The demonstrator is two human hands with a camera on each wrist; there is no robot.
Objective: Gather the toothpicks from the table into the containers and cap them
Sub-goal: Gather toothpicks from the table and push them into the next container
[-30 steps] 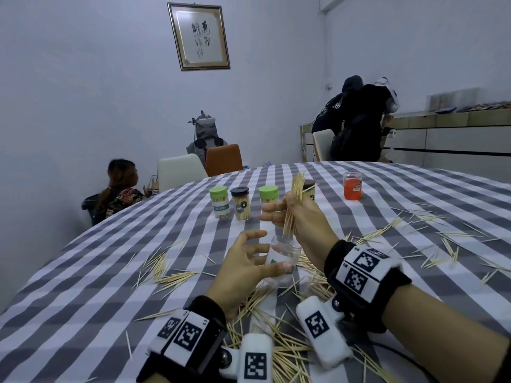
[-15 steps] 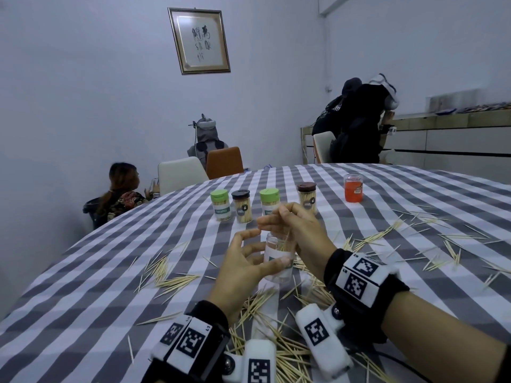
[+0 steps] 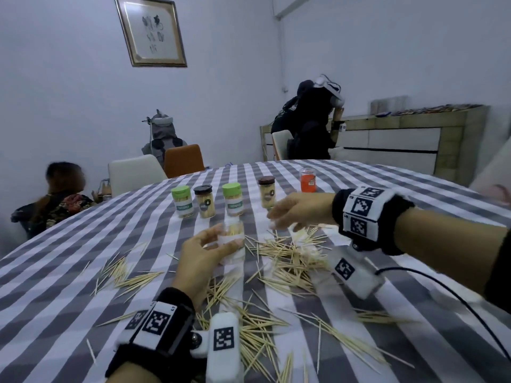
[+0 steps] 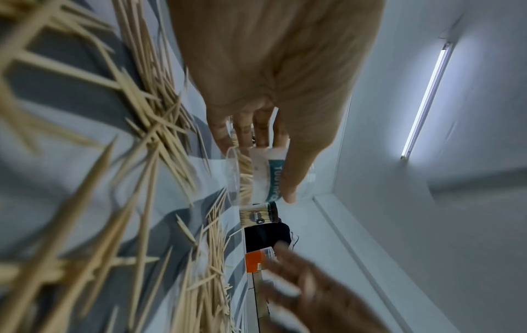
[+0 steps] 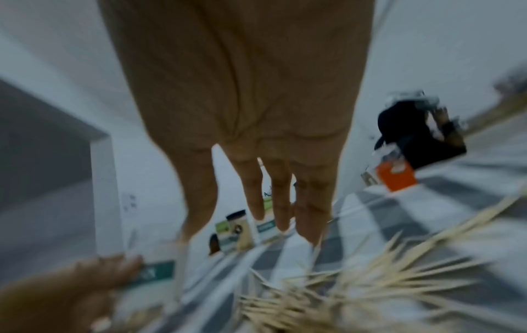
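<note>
On the checked tablecloth, seen from the head camera, the left hand grips an uncapped clear container that stands upright and is partly filled with toothpicks. Just right of this container lies the main heap of loose toothpicks, and more spread toward the near edge and to its left. The right hand hovers above the heap, right of the container and apart from it, fingers loosely extended and empty, though blurred. Behind the container stand four capped jars in a row, with an orange jar farther right.

From the left wrist view, the thumb lies along the container's teal label and the fingers curl round its far side. Toothpicks lie beside it on the cloth. Beyond it are a dark-capped jar, the orange jar and the blurred right hand.

From the right wrist view, heavily blurred, the right hand's fingers hang straight and slightly apart, holding nothing. The container sits lower left in the left hand, the toothpick heap lower right, and the capped jars beyond the fingertips.
</note>
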